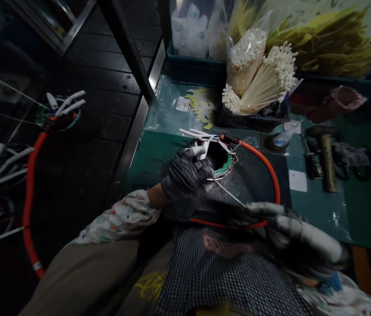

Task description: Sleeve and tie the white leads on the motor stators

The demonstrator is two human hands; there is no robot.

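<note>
From the head view, the round wire ring (227,165) sits on the dark part of the green table (366,210), in front of the person; white tubes (207,147) poke up from its far left side; the left hand (187,174), in a striped glove, is curled around the near left edge of the ring; the right hand (299,232) is blurry and low on the right, with its fingertips pinched on a thin white string (230,193); the string runs straight back to the ring; an orange tube (273,175) bends from the ring's far side around toward the right hand; behind the ring are yellow strips (203,107) and a bunch of thin sticks (261,92); a hammer (328,162) lies to the right; another ring (62,116) with white tubes is far off on the left.
</note>
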